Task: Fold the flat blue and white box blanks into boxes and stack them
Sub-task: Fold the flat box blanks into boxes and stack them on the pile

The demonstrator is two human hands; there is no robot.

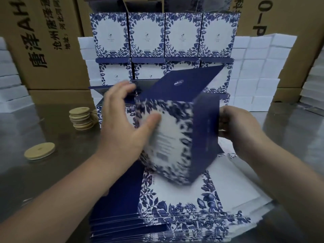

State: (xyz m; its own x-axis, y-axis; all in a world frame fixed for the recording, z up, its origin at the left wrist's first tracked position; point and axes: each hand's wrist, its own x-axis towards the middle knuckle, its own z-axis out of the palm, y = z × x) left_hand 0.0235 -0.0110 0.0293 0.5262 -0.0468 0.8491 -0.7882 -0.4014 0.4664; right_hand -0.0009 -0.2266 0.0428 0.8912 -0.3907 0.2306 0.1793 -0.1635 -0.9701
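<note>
A half-formed blue and white box [177, 137] is held up in mid air above a pile of flat blanks [175, 204], its dark blue lid flap raised at the top; it is blurred. My left hand [126, 120] holds its left side, thumb on the patterned front face and fingers reaching over the upper left edge. My right hand [236, 125] grips the dark blue right side from behind, fingers curled. Behind, folded boxes [164, 35] stand stacked in rows several wide and several high.
Round wooden lids sit on the metal table: a stack [82, 118] left of the boxes and a single one [39, 151] nearer. White cartons [259, 72] are piled at the back right and left. Large brown cardboard cartons [43, 41] form the backdrop.
</note>
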